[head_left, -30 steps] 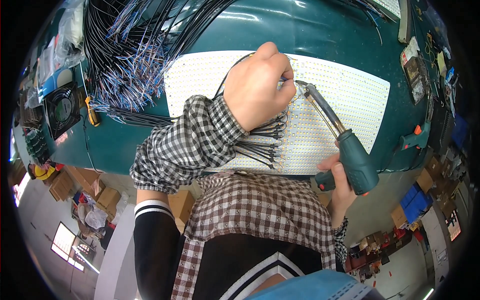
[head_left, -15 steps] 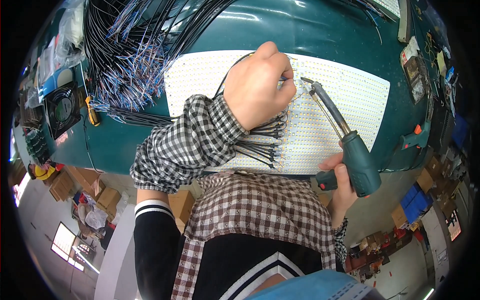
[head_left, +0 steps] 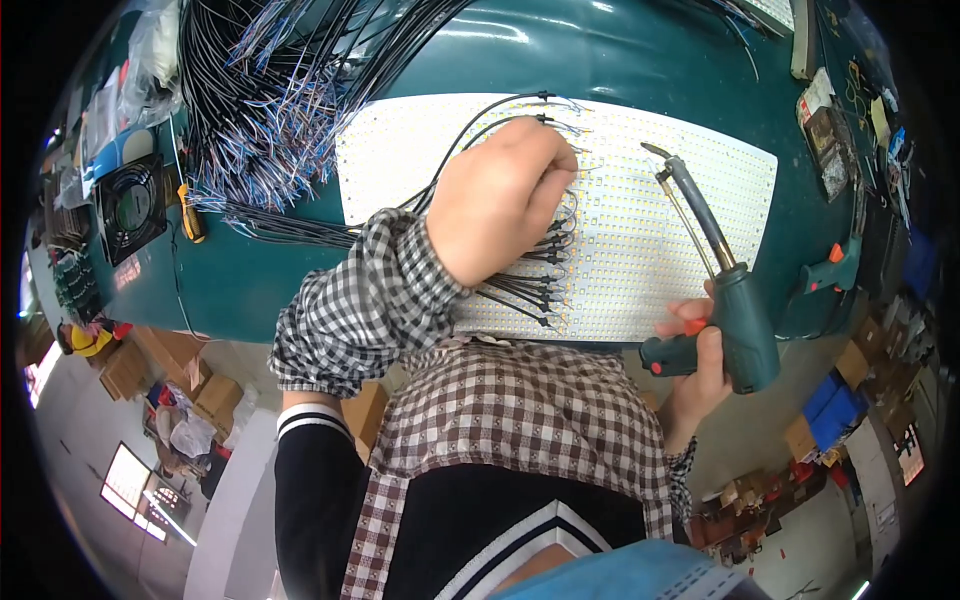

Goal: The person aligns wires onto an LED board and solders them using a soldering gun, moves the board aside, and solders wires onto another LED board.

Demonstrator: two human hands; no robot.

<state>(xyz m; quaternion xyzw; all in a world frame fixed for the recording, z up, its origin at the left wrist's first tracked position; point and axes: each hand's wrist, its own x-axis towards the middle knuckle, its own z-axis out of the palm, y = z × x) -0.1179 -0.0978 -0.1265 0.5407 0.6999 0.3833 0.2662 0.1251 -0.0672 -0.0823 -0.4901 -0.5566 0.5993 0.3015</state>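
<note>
A white LED panel [head_left: 680, 240], covered with rows of small yellowish chips, lies on the green tabletop. My left hand [head_left: 500, 205] is over its middle, thumb and fingers pinched on a cable whose thin wire ends poke out past the fingertips. The hand hides most of that cable. My right hand [head_left: 705, 370] grips a dark green soldering gun [head_left: 748, 335] by its handle. Its metal tip [head_left: 656, 150] is above the panel, right of my left fingertips and apart from them. Several black cables [head_left: 535, 285] end in a column along the panel's middle.
A thick bundle of black cables [head_left: 215, 75] with stripped blue, red and white ends spreads at the far left. Near it are a yellow-handled screwdriver [head_left: 191, 215] and a black fan [head_left: 130, 210]. Another green tool [head_left: 835, 270] lies at the right edge.
The soldering gun has moved right, its tip drawing away from my left fingertips. My left hand has shifted slightly left and nearer, uncovering cable ends at the panel's far edge.
</note>
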